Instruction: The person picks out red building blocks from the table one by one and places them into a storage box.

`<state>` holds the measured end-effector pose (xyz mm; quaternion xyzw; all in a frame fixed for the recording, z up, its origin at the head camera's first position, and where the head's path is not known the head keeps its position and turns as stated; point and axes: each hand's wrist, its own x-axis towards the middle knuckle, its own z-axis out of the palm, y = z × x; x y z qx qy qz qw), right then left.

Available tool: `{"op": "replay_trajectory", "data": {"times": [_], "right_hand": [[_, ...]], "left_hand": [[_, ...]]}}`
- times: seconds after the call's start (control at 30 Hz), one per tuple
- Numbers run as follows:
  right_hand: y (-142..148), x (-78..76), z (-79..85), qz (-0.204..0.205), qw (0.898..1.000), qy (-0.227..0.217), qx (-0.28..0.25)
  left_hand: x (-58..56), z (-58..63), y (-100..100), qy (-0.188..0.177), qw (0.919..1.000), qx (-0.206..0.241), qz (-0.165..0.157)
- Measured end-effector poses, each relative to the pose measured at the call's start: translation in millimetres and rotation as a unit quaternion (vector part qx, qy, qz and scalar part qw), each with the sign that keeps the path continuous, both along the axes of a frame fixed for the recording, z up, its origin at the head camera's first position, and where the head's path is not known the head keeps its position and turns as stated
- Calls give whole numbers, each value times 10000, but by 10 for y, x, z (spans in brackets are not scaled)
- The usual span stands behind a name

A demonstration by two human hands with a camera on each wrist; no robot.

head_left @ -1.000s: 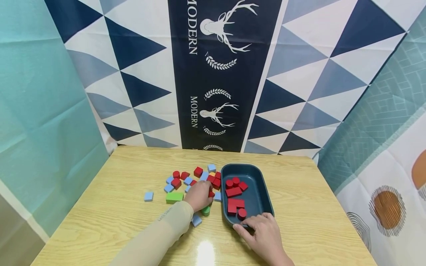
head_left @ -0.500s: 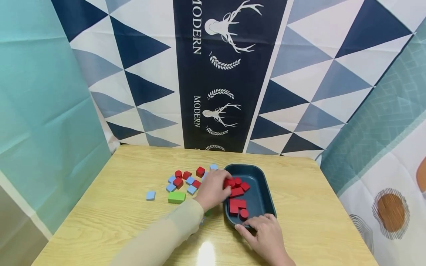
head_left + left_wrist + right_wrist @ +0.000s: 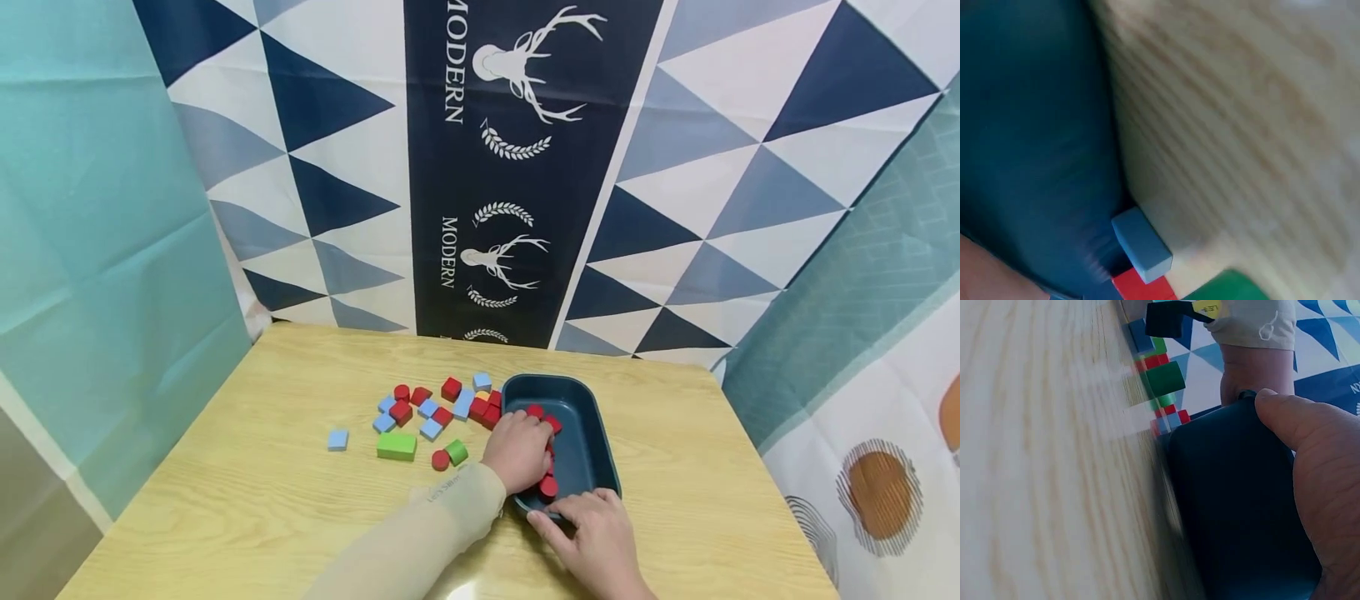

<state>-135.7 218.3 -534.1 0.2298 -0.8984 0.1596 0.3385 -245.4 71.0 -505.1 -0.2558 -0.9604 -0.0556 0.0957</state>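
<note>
My left hand [image 3: 517,450] reaches over the left rim of a dark blue tray [image 3: 576,417], its fingers down among red blocks. Whether it holds a block is hidden. Several red blocks show beside it, including a red cylinder [image 3: 549,487] and a small red block [image 3: 553,423]. My right hand [image 3: 592,529] grips the tray's near rim, thumb outside and fingers over the edge. The right wrist view shows that thumb [image 3: 1285,415] on the tray [image 3: 1235,500]. In the left wrist view, a blue block [image 3: 1142,244] lies against the tray's outer wall [image 3: 1035,137].
Left of the tray, red and blue blocks lie scattered on the wooden table [image 3: 247,467]. Among them are a green rectangular block [image 3: 396,447], a green cylinder [image 3: 456,452] and a red cylinder [image 3: 440,460]. A blue block [image 3: 338,440] sits apart. Patterned cloth [image 3: 337,167] hangs behind.
My left hand has moved right from the pile, where it had a red block at its fingers, over the rim into the tray. The right hand keeps its grip on the tray.
</note>
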Motion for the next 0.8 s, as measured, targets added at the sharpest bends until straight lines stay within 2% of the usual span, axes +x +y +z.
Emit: {"op": "replay_trajectory", "data": {"times": [0.2,0.53,0.8], "right_hand": [[1,0,38,-22,10000,-29,62],[-2,8,37,-87,9999,-66,23],[-14,-5,54,-39,10000,-42,0]], "left_hand": [[19,20,16,-15,9998,31,206],[32,22,43,-15,9996,-204,181],[23,24,22,81,9997,-139,189]]}}
